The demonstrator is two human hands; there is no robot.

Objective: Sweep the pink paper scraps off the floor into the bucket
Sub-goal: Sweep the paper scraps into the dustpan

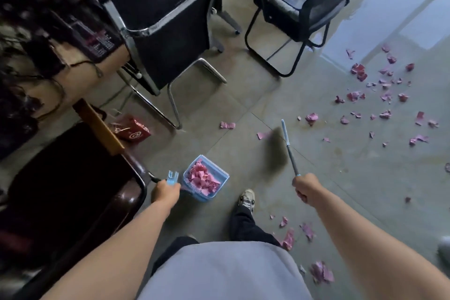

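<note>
Beside left grip (165,193): scrap-filled bucket (220,175).

I read this as an office. Black cantilever office chairs (170,22) stand on a tiled floor (243,95). A cluttered surface (80,75) carries cables.

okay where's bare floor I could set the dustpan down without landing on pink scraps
Bare floor lies between the blue dustpan held by the left hand and the broom held by the right hand, ahead of the shoe. Another bare patch runs between the near chair's legs and the far chair. Crowded: pink scraps at right and by the right leg.
</note>
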